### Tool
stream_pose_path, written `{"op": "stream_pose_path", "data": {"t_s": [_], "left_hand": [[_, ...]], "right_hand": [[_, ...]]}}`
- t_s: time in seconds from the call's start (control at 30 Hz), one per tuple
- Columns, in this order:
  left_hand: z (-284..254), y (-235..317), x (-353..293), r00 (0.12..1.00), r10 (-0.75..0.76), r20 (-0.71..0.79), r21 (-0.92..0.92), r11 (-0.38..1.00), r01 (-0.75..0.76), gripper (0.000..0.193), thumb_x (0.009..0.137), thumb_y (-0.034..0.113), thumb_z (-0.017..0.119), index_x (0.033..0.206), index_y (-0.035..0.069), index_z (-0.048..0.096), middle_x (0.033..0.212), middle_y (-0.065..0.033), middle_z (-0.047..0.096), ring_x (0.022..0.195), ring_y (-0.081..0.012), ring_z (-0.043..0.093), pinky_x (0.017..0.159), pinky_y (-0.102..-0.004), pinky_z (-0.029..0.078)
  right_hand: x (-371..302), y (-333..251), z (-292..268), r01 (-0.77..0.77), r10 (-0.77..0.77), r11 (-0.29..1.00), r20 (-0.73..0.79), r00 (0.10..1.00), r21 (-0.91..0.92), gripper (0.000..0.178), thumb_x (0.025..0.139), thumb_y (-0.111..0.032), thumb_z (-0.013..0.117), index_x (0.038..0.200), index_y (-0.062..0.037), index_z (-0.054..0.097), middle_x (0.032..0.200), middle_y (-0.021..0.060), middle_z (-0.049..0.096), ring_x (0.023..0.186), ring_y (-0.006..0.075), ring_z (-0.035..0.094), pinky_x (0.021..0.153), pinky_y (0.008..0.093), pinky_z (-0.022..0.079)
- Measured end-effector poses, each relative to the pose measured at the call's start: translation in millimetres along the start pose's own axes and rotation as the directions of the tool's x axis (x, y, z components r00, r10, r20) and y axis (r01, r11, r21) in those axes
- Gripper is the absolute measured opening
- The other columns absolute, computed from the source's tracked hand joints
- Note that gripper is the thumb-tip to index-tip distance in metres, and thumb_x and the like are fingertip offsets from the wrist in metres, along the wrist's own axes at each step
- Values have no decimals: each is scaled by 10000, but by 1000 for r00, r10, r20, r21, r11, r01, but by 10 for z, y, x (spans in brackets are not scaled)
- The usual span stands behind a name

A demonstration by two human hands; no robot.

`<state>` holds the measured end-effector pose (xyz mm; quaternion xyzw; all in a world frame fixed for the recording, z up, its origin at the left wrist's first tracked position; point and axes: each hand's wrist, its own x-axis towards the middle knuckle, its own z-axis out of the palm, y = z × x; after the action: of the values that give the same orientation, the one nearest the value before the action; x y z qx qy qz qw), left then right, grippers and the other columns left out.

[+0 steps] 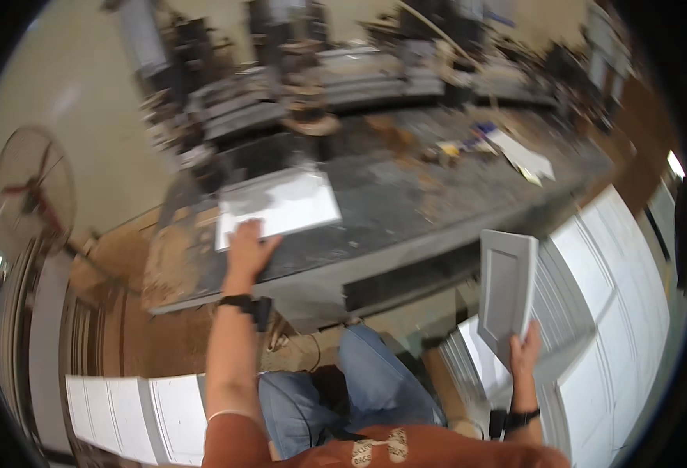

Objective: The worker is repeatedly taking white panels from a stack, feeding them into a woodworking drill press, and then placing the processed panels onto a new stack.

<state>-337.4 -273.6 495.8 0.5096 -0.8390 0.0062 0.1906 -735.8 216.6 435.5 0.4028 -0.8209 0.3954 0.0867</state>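
Observation:
A white rectangular panel (301, 204) lies on the dark worktable (390, 175) near its left front. My left hand (250, 248) rests on the panel's near edge, fingers spread and thumb out to the side. Off the table's front right, my right hand (524, 351) grips a small cabinet door (504, 285) by its lower right edge. That door is pale grey, with a raised frame round a sunken middle, and it is held upright. Some of the right fingers are hidden behind it.
Stacked white panels (612, 288) stand on the right, with a grey stack beside them. More white panels (117, 409) lie at lower left. Blurred machine heads (304, 86) line the table's back. A white strip (519, 154) lies at the table's right. A fan (35, 187) stands far left.

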Motion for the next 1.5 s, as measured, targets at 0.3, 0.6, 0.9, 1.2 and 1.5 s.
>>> {"op": "stream_pose_path", "data": {"t_s": [0.3, 0.6, 0.9, 1.2, 1.5], "left_hand": [[-270, 184, -1285, 914, 260, -312, 10, 963, -270, 437, 651, 108, 741, 1076, 99, 639, 942, -79, 569, 913, -283, 557, 783, -382, 478], [-1248, -175, -3634, 931, 139, -338, 132, 986, -99, 367, 666, 8, 604, 1004, 104, 711, 899, -29, 654, 793, -233, 610, 681, -336, 522], [-1384, -180, -5091, 774, -385, -503, 249, 793, 557, 467, 680, -57, 550, 1102, 91, 681, 1000, -81, 686, 896, -280, 637, 753, -390, 489], [-713, -718, -4923, 532, -709, -463, 216, 492, 844, 516, 774, -26, 604, 1273, 106, 586, 1209, -97, 619, 1148, -304, 560, 875, -429, 472], [-337, -1115, -5093, 605, -774, -188, 202, 572, 795, 853, 599, 355, 878, 1327, 90, 519, 1348, -116, 517, 1256, -372, 463, 1008, -484, 412]], "right_hand": [[1430, -2286, 817, 884, -887, 462, 13, 462, 70, 501, 591, 53, 605, 1066, -88, 676, 1047, 58, 675, 868, 303, 590, 765, 376, 511], [1849, -3189, 2848, 888, -879, 427, 310, 363, 170, 399, 816, -286, 688, 1154, -90, 612, 1149, 65, 633, 1044, 285, 563, 852, 411, 458], [1923, -3419, 3265, 853, -851, 486, 326, 413, 190, 333, 820, -243, 684, 1085, -46, 640, 1116, 136, 651, 1045, 336, 585, 912, 432, 461], [1310, -2898, 2548, 748, -838, 527, 98, 537, 403, 412, 877, -76, 634, 1283, -46, 566, 1341, 164, 524, 1222, 352, 496, 1036, 415, 386], [64, 599, 2041, 168, -73, 944, 316, 946, -284, 596, 875, -175, 669, 1395, -12, 426, 1427, 257, 404, 1321, 412, 394, 1092, 461, 340]]}}
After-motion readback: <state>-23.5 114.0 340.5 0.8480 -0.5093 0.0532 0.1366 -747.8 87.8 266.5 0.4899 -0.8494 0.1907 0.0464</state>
